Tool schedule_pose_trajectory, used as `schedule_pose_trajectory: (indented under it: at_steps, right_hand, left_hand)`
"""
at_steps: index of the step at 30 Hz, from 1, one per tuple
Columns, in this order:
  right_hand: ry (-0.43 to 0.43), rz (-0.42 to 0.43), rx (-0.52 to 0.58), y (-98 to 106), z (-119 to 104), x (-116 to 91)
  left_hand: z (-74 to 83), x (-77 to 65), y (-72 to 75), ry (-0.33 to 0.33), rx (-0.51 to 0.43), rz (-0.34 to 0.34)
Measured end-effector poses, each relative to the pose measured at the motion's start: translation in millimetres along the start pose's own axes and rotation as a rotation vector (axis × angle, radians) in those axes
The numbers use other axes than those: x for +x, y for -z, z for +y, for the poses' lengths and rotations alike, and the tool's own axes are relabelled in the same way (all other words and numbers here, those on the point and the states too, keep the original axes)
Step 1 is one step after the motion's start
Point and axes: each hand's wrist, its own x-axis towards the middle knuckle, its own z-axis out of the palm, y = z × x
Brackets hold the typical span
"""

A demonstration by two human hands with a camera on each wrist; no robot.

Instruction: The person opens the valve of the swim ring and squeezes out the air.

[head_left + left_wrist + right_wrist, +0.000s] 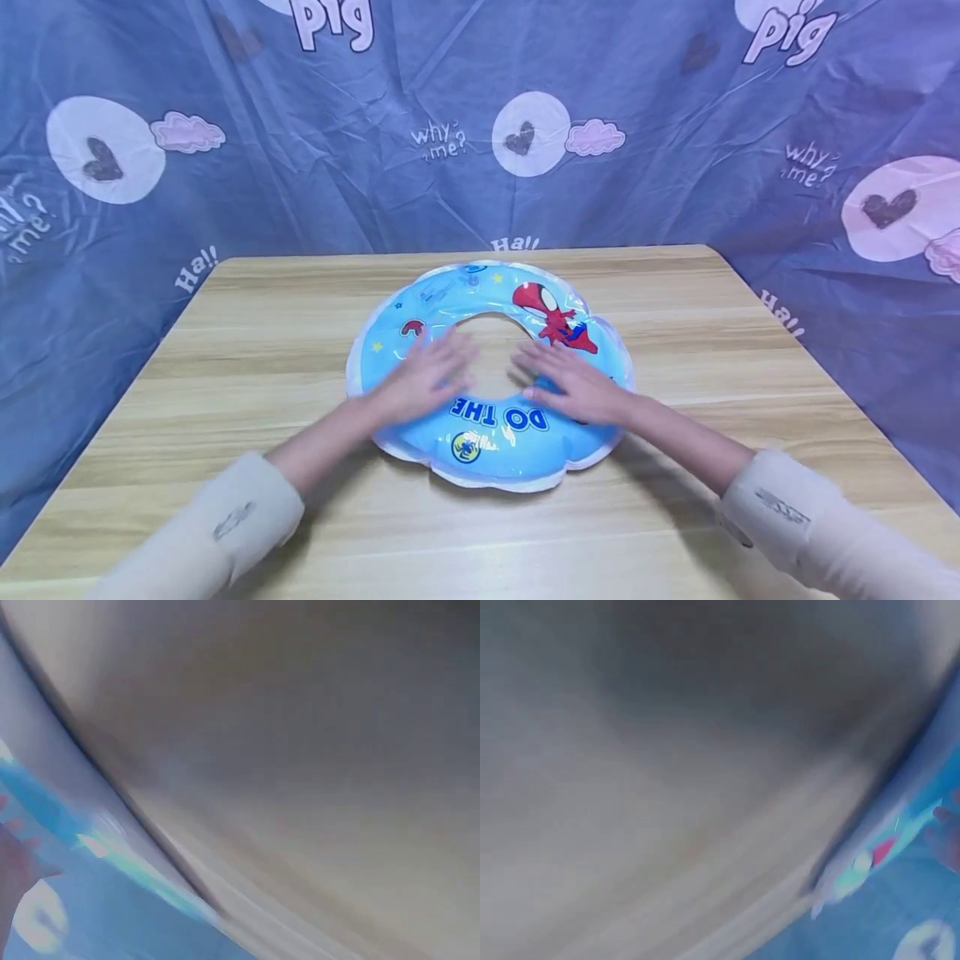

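A blue inflatable swim ring (510, 460) lies flat on the wooden table, puffed up, with a scalloped pale edge, a red cartoon figure and the letters "DO THE" upside down. Over its left side, fingers spread toward the central hole, is my left hand (420, 382). My right hand (579, 390) lies over the right side, its straight fingers pointing inward just below the red figure. Both hands are slightly blurred, and neither grips anything. The left wrist view catches part of the left hand (15, 859) above the ring's edge; in the right wrist view the right hand (948, 838) shows at the border.
The wooden table (225, 367) carries the ring near its middle. Behind and at both sides hangs a blue printed cloth (360, 183) with hearts, clouds and lettering. Light sleeves (217, 525) cover both forearms.
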Motion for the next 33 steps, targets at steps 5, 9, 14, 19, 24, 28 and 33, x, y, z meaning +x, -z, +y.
schedule_pose_trajectory:
  at_steps: [5,9,14,19,24,28,33]
  right_hand:
    - [0.051,-0.105,-0.090,-21.6,-16.0,-9.1]
    - [0.025,-0.112,-0.176,-35.3,-16.7,-4.5]
    - [0.010,-0.094,-0.192,-42.5,-16.1,1.0]
    - [-0.003,-0.097,-0.190,-43.4,-13.7,0.2]
    - [-0.003,-0.036,0.031,-35.3,-9.9,2.0]
    - [-0.089,0.123,0.269,-23.1,-4.4,3.0]
    - [-0.254,0.327,-0.022,-10.1,12.0,11.9]
  left_hand:
    - [37.0,-19.0,-18.1,0.034,0.006,-0.247]
    - [31.0,-23.4,-31.0,0.032,0.106,-0.242]
    - [18.5,-24.7,-43.5,0.002,0.168,-0.211]
    - [15.7,-23.3,-49.2,-0.002,0.128,-0.194]
    - [13.7,-21.2,-44.8,0.007,0.013,-0.171]
    - [9.9,-19.8,-32.6,0.053,-0.250,-0.054]
    - [-6.1,-5.6,-18.3,0.186,-0.099,0.159]
